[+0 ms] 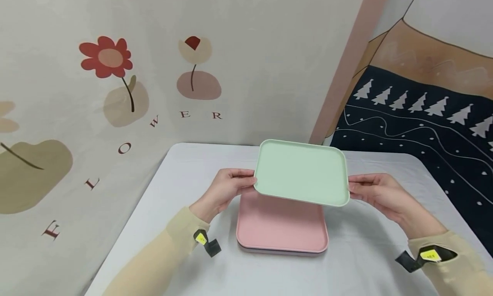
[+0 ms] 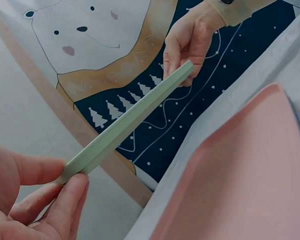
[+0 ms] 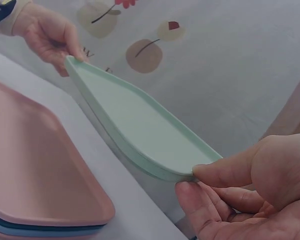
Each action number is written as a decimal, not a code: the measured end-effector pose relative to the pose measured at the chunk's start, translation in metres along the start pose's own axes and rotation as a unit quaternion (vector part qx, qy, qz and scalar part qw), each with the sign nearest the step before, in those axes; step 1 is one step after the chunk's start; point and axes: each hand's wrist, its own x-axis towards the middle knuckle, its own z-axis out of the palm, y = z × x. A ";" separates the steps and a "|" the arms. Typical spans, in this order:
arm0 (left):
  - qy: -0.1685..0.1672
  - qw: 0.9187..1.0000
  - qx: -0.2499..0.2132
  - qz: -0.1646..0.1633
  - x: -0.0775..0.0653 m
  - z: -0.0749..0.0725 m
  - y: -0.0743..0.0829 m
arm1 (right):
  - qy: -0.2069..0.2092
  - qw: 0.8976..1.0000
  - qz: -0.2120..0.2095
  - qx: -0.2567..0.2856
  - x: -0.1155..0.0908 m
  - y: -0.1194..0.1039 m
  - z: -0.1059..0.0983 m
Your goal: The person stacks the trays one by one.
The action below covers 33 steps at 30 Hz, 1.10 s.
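Note:
A light green rectangular tray [image 1: 302, 171] is held up in the air, tilted, between both hands. My left hand [image 1: 227, 189] pinches its left short edge between thumb and fingers. At the opposite short edge, my right hand [image 1: 379, 193] pinches the rim the same way. Below and nearer to me lies a pink tray [image 1: 283, 227], the top one of a stack; its far part is hidden behind the green tray. In the right wrist view, a dark teal tray [image 3: 40, 227] and a blue tray [image 3: 65, 231] show as thin edges under the pink one.
The stack sits on a table [image 1: 200, 159] with a white cloth. Behind it hangs a pale backdrop [image 1: 269, 52] with printed flowers and letters. A dark blue printed cloth [image 1: 404, 129] with white trees is at the right.

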 end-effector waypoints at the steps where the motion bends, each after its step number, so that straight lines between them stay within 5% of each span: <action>1: 0.009 1.000 -0.006 0.000 -0.002 0.000 -0.003 | 0.000 1.000 0.000 0.000 0.000 0.000 0.002; 16: 0.089 0.994 -0.046 0.044 -0.034 0.001 -0.018 | -0.016 1.000 -0.001 0.013 -0.006 0.002 0.021; 33: 0.088 0.995 -0.021 0.047 -0.053 -0.018 -0.027 | -0.051 0.998 0.009 0.047 -0.012 0.005 0.038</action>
